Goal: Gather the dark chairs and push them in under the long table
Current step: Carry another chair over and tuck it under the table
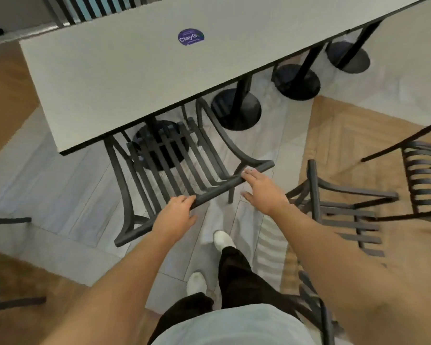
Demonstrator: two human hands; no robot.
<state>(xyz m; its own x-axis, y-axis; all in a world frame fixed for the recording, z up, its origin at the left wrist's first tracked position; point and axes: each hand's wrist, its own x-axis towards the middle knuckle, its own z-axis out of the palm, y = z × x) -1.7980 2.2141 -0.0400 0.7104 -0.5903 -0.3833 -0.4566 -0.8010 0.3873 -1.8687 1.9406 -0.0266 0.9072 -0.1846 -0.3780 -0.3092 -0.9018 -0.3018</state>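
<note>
A dark slatted chair (174,160) stands partly under the near end of the long pale table (125,70), its seat half hidden by the tabletop. My left hand (176,216) grips the chair's top back rail (217,189). My right hand (263,189) rests on the same rail further right, fingers spread, thumb apart. A second dark chair (339,207) stands to my right, off the table. A third dark chair (423,175) sits at the far right, partly cut off.
Three round black pedestal bases (237,110) stand under the table. A purple round sticker (191,37) lies on the tabletop. Another dark chair frame (0,257) shows at the left edge. My white shoes (223,239) are just behind the chair on the grey floor.
</note>
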